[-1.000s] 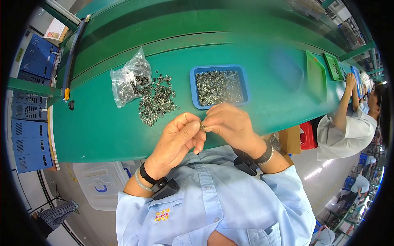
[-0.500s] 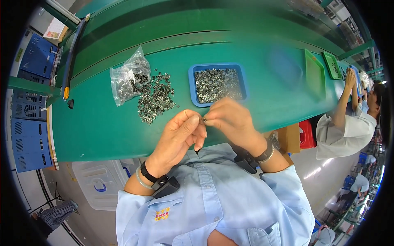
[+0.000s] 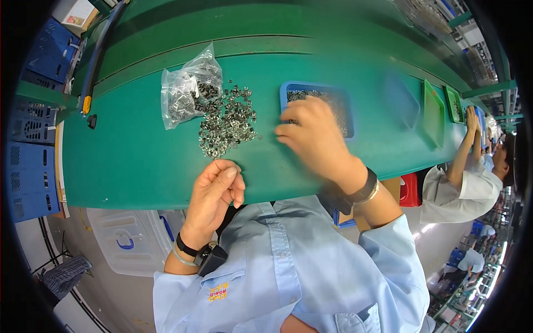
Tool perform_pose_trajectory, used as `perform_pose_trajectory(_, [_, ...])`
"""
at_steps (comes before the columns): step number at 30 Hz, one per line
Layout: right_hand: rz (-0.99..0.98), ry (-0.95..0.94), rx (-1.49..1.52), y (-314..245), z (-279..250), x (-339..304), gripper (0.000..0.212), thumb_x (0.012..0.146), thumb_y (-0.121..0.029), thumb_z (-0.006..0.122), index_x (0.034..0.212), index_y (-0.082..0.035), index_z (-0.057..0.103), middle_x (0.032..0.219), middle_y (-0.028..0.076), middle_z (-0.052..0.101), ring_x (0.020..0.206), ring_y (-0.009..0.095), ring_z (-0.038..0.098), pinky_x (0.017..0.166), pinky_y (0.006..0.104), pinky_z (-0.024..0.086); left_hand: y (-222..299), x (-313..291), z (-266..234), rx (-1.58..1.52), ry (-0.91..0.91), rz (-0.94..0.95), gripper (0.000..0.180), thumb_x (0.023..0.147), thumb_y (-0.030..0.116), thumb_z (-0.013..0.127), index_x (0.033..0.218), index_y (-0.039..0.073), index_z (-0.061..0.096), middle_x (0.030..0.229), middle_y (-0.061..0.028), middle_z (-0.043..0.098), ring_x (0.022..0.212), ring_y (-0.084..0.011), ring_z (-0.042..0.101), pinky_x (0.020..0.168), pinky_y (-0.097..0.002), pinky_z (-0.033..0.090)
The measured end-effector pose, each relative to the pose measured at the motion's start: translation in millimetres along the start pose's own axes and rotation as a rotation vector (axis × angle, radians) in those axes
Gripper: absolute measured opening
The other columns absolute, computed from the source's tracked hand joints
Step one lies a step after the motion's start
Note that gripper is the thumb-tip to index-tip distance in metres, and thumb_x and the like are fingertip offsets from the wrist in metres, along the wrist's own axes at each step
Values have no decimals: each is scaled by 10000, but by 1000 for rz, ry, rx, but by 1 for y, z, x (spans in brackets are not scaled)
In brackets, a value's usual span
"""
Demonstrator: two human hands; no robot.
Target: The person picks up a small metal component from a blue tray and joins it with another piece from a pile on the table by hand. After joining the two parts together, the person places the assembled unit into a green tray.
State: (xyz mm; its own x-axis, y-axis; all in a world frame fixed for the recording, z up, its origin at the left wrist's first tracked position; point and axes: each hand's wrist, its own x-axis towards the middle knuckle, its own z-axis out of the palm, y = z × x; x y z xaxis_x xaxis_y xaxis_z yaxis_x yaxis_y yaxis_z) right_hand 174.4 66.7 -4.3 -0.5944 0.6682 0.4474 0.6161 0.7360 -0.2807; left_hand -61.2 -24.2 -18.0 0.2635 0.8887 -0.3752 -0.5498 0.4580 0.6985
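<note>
My left hand [image 3: 215, 187] is just above the near part of the table, below a loose pile of small metal parts [image 3: 227, 125]. Its thumb is pressed against curled fingers; whatever they hold is too small to make out. My right hand [image 3: 315, 133] reaches over the near left side of a blue tray [image 3: 285, 94] filled with similar small metal parts [image 3: 302, 94], and hides much of them. Thumb and forefinger on that hand are apart, with nothing visible between them. A clear plastic bag [image 3: 176, 100] of the same parts lies beside the pile.
The green table [image 3: 139, 177] also carries a green tray [image 3: 434, 116] and a smaller green tray [image 3: 455, 105] with parts on the right. A co-worker [image 3: 463, 188] sits at that end. A lidded clear storage box [image 3: 119, 238] stands below the table; blue crates [image 3: 30, 177] are at left.
My hands were together at a tiny part; now they are apart. The right hand has moved right to the blue tray and its fingers have parted. My left hand has shifted left and slightly down.
</note>
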Motion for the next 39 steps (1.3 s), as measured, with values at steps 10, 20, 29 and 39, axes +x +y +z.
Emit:
perform_pose_trajectory(10, [-40, -96, 48, -22, 22, 20, 227, 686, -142, 735, 885, -105, 634, 956, 17, 563, 1055, 240, 527, 974, 466, 371, 4, 7, 6, 31, -13, 7, 166, 957, 171, 534, 1025, 20, 529, 760, -51, 591, 605, -115, 546, 510, -238, 435])
perform_pose_trajectory(20, [17, 55, 273, -39, -11, -4, 246, 678, -105, 753, 885, -107, 621, 947, 25, 569, 972, 244, 544, 909, 439, 399, -2, 28, 31, -82, -215, -97, 177, 944, 180, 561, 1016, 18, 561, 776, -56, 614, 594, -113, 548, 497, -234, 417])
perform_pose_trajectory(29, [257, 140, 496, -39, -18, -25, 246, 693, -38, 740, 901, -92, 620, 942, 46, 597, 944, 263, 571, 813, 379, 454, -12, 35, 44, -119, -252, -133, 181, 945, 184, 559, 1013, 17, 578, 755, -79, 629, 563, -115, 544, 479, -235, 412])
perform_pose_trajectory(39, [161, 223, 424, -31, -18, -31, 219, 697, -28, 734, 881, -87, 630, 892, 44, 606, 902, 266, 583, 771, 364, 463, -9, 31, 60, 7, -170, -76, 180, 954, 186, 545, 1009, 16, 570, 767, -80, 630, 573, -114, 548, 481, -224, 413])
